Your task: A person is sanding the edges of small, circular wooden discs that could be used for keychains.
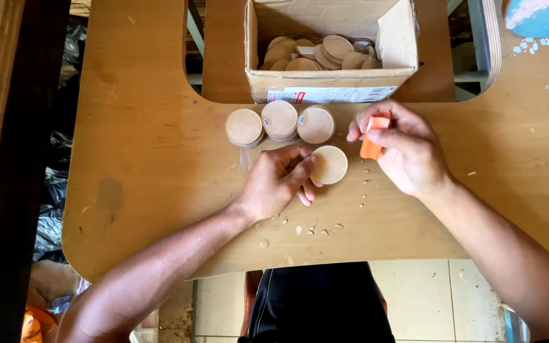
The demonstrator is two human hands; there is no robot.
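My left hand (pixel 279 181) holds a pale round wooden disc (pixel 330 164) by its left edge, just above the brown wooden table (pixel 147 159). To the disc's right, my right hand (pixel 405 149) is shut on a small orange block (pixel 372 141), which stands upright between thumb and fingers. Behind my left hand stand three short stacks of the same wooden discs (pixel 279 121) in a row.
An open cardboard box (pixel 332 79) with several more discs sits at the table's back edge. Small wood chips (pixel 312 230) lie scattered near the front edge. Black bags (pixel 55 203) lie on the floor at the left. A blue object (pixel 541 16) is at the far right.
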